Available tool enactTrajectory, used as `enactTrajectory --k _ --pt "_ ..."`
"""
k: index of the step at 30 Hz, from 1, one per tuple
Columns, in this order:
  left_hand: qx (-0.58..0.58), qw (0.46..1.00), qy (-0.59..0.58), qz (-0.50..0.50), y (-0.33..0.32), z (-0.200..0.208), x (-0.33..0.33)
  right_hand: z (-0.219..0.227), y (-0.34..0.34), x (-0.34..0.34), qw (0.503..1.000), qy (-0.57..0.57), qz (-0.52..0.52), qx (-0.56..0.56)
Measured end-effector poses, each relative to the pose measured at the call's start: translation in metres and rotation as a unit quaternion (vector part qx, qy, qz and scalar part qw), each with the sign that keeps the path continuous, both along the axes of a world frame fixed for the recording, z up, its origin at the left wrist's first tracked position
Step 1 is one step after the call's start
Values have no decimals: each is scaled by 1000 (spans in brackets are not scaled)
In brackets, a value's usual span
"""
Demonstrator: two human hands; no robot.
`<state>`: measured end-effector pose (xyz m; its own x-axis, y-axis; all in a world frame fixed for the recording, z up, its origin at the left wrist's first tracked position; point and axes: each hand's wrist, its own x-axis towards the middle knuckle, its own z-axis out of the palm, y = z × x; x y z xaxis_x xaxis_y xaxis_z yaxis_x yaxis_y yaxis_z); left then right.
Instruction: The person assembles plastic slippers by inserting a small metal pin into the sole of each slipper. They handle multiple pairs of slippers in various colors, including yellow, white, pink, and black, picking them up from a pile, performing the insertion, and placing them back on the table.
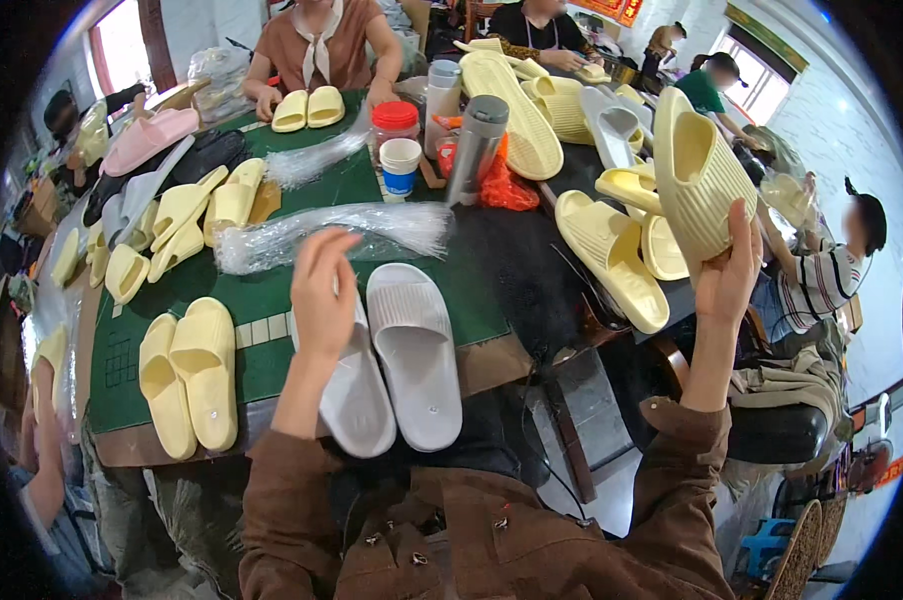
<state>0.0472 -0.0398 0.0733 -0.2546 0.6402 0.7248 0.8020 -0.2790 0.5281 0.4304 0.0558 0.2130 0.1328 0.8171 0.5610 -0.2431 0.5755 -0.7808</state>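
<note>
slipper [707, 170] in yellow is pinched by the right hand [729, 270] near the right edge of the table [482, 300], left hand [324, 290] empty, fingers loosely spread over 2 grey slippers [414, 340] at the near edge, seemingly a pick-up step, next wanting a steady carry.

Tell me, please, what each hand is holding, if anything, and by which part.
The right hand holds a yellow slipper by its toe end, heel upward. The left hand holds nothing that can be seen.
</note>
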Motion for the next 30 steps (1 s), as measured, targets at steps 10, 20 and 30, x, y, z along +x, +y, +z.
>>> enactTrajectory --k 10,20,30 --pt "-205 961 184 34 -83 -38 82 -15 -49 -99 982 12 143 -122" --pt "-196 949 202 140 -99 -55 35 -74 -86 -170 897 47 324 -298" --pt "-239 936 180 187 -158 -59 -100 -141 -115 -196 780 -137 455 -407"
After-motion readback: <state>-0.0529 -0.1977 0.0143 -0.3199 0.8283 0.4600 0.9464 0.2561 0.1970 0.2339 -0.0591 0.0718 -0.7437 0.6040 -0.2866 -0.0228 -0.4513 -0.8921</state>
